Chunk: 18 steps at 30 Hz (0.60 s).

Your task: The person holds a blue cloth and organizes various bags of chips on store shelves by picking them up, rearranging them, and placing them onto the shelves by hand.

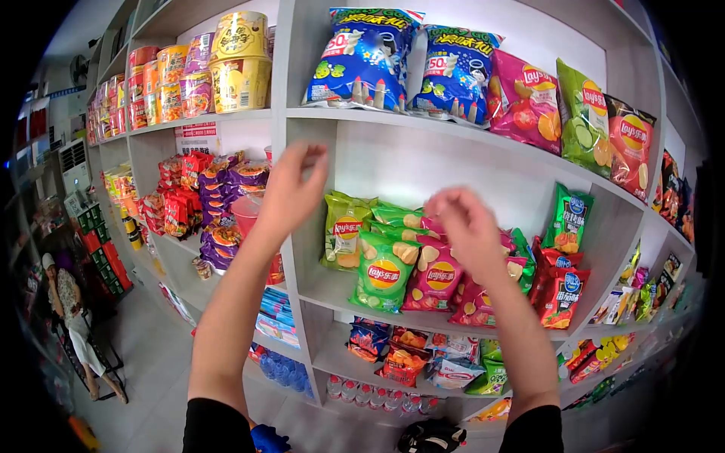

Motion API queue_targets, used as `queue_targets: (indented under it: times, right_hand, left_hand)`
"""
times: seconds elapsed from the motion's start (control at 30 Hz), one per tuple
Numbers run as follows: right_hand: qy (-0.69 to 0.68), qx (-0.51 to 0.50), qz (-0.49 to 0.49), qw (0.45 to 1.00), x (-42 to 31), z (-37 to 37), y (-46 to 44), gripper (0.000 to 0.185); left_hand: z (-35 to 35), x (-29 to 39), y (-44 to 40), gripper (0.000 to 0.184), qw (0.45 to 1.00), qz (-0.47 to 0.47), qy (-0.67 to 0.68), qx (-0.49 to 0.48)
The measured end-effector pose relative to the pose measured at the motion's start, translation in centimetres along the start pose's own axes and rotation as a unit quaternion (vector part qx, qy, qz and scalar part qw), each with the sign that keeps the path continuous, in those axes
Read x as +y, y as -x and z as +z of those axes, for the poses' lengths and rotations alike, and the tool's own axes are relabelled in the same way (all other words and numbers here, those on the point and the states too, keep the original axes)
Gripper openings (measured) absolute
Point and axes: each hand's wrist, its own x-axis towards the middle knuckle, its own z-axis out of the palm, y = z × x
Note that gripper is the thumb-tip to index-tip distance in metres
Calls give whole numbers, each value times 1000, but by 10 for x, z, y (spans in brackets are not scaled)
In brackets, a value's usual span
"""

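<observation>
My left hand (300,177) is raised beside the upright divider, its fingers loosely bent and the thumb apart, with nothing in it. In front of the middle shelf is my right hand (467,219), slightly blurred, fingers bent and apart, and I see nothing held. It covers part of a row of Lay's chip bags. Nearest to it are a magenta chip bag (434,275) and a green chip bag (384,272). A lime-green chip bag (346,232) stands at the row's left end. To the right are a tall green snack bag (568,219) and a red snack bag (563,298).
Blue puffed-snack bags (362,60) and more Lay's bags (525,102) line the shelf above. Instant noodle cups (240,64) and purple noodle packs (219,204) fill the left bays. Lower down are water bottles (362,394). A seated person (72,302) is at far left.
</observation>
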Motion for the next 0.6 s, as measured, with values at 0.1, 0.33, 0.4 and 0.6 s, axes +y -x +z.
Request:
queue_targets:
  times: [0.1,0.33,0.4,0.6]
  right_hand:
    - [-25,30,-64,997,-17,-3,-59,14]
    - [154,118,-137,971,-29,26,-172,48]
    - [221,122,-69,965,-29,42,-190,61]
    - [243,28,59,968,-46,55,-200,79]
  left_hand:
    - [1,8,-62,20,997,45,31,55]
    - [0,-2,-133,36,983,88,-107,120]
    - [3,-9,-144,46,993,-3,-89,72]
    - [11,-17,-149,57,987,-103,-122,7]
